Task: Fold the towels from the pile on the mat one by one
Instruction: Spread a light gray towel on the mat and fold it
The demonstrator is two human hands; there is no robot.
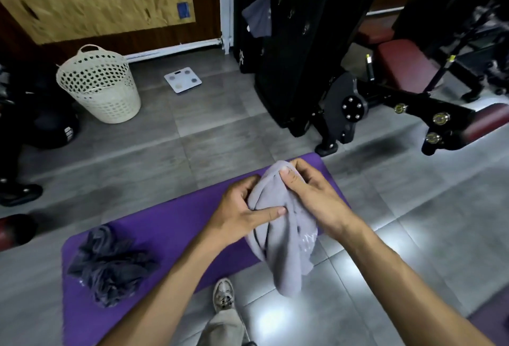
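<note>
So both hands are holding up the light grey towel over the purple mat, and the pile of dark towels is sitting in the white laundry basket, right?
Not quite. In the head view the dark towel pile lies on the purple mat, not in the white laundry basket, which stands apart on the floor. The rest holds: the left hand and right hand hold up the light grey towel.

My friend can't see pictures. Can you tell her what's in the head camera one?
Two bare hands, left hand and right hand, hold up a crumpled light grey towel above a purple mat on a grey tiled floor. A dark grey towel pile sits on the mat's left end; a white laundry basket stands behind.
</note>
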